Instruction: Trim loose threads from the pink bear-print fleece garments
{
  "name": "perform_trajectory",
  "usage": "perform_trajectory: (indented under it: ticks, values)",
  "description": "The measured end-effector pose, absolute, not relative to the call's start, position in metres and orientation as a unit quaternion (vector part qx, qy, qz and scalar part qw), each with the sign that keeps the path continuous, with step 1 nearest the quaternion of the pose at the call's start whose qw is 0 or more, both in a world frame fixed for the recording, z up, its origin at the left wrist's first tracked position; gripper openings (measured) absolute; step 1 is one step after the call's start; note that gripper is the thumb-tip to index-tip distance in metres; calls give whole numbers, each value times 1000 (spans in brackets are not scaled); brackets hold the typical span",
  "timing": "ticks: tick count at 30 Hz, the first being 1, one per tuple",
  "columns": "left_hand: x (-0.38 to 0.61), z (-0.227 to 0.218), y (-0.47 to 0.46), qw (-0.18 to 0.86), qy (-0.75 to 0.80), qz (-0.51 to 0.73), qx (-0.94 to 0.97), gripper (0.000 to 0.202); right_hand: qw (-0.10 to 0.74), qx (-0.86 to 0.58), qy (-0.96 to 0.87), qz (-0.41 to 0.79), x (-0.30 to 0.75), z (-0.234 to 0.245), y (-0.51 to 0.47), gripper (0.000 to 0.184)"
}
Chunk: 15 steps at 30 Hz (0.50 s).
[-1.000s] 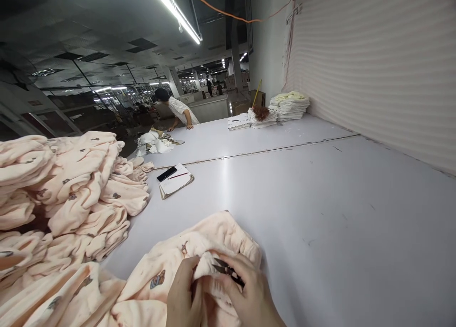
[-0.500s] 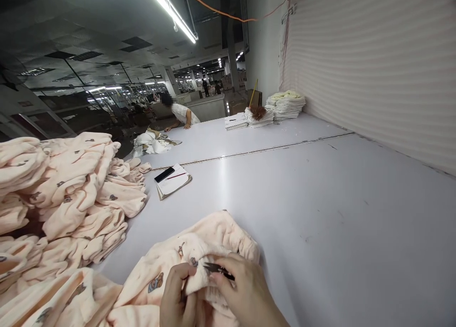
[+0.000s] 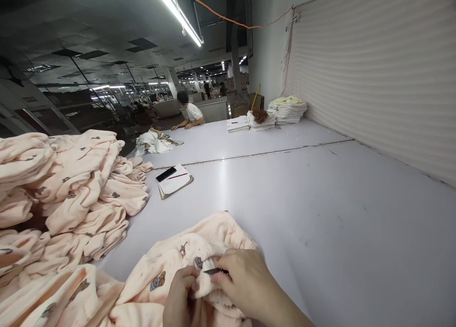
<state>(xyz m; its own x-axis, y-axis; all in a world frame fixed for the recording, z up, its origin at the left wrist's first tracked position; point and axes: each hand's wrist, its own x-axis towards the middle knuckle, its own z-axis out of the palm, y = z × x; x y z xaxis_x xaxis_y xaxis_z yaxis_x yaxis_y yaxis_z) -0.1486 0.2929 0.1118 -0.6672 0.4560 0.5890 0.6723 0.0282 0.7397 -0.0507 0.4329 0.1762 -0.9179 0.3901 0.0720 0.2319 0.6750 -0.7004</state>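
A peach fleece garment [image 3: 167,265] with small bear prints lies bunched on the white table [image 3: 320,208] right in front of me. My left hand [image 3: 183,298] pinches a fold of this garment from below. My right hand [image 3: 245,284] is closed on a small dark thread snipper [image 3: 214,271], whose tip rests against the same fold. The two hands almost touch.
A big heap of the same peach garments [image 3: 67,189] fills the left side. A notebook with a black phone and red pen [image 3: 174,179] lies further back. Stacks of folded white cloth [image 3: 287,109] stand at the far wall. A person [image 3: 190,114] leans on the table's far end.
My right hand has slid over the fold and the snipper blades have closed and turned flatter. The far person has straightened up and moved slightly right.
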Motion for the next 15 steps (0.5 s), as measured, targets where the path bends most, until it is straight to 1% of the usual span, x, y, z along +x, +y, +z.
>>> perform_trajectory:
  ticks: [2,6,9,11,13,15]
  values:
    - [-152,115,290,111,-709,-554,-423,16,101,-185,-910,357,-50,177,433,21]
    - [-154,119,283,134,-688,-506,-503,19,99,-189,-883,418,-43,174,434,15]
    - [-152,119,280,137,-699,-523,-468,18,90,-194,-876,431,-39,173,435,15]
    - [-151,119,280,131,-694,-512,-489,18,89,-184,-873,443,-39,175,434,15]
    - [-149,118,281,126,-690,-505,-502,18,99,-170,-870,451,-39,176,432,13]
    - [-146,115,280,114,-700,-522,-475,18,124,-170,-863,459,-39,175,429,15]
